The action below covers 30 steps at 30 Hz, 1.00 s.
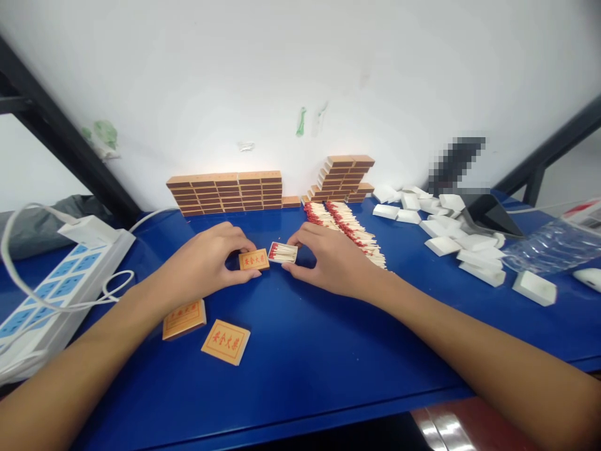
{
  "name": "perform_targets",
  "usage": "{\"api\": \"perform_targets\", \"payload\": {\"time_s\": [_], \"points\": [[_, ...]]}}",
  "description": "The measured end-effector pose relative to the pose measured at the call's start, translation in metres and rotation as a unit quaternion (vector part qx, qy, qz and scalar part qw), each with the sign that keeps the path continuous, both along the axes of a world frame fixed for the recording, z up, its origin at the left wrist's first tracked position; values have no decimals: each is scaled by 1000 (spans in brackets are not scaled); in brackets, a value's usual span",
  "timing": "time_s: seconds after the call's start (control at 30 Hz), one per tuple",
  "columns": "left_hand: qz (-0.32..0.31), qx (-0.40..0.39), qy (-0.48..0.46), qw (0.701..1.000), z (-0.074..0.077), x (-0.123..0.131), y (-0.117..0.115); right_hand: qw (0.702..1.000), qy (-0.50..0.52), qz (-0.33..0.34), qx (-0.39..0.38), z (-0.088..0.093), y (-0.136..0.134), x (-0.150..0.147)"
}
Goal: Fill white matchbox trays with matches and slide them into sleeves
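Note:
My left hand [206, 263] pinches an orange matchbox sleeve [254, 259] at the middle of the blue table [300, 351]. My right hand [328, 260] holds a white inner tray [283, 252] filled with red-tipped matches, its end just at the sleeve's opening. Both hands rest low on the tabletop with fingers curled round their pieces. A long heap of loose matches [350, 232] lies just beyond my right hand.
Two orange matchboxes [184, 318] [226, 341] lie near my left forearm. Stacks of finished boxes [230, 191] [345, 178] line the wall. Several empty white trays [451, 232] are scattered at right beside clear plastic bags [554, 247]. A power strip [56, 282] sits at left.

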<state>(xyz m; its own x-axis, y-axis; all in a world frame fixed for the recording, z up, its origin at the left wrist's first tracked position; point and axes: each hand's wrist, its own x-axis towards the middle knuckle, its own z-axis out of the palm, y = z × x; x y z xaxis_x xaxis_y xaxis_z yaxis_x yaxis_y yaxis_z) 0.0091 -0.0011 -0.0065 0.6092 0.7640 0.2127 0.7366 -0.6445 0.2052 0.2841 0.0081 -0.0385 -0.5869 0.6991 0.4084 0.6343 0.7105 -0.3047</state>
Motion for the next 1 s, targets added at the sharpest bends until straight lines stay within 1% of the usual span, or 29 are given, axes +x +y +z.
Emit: {"api": "perform_targets", "payload": {"time_s": [0.13,0.3,0.43,0.57,0.67,0.8,0.9,1.0], "points": [[-12,4,-26,1000,1,0,2,1000,11,4,5,0,0,0],[-11,-28,-60,998,2,-1,3,1000,26,5,0,4,-2,0],[-1,-50,-79,996,3,-1,2,999,30,37,-23,5,-4,0],[-16,-55,-98,994,3,1,2,995,43,75,-52,4,-3,1],[-19,-58,-121,991,2,3,0,994,59,71,-53,3,-2,-1],[-6,-60,-161,985,-1,8,-5,991,102,54,-69,1,-4,-6],[-3,-96,-214,972,-3,11,-8,982,148,50,-108,1,-7,-10],[-1,-171,-266,949,-2,13,-10,971,176,63,-150,2,-10,-12]]}}
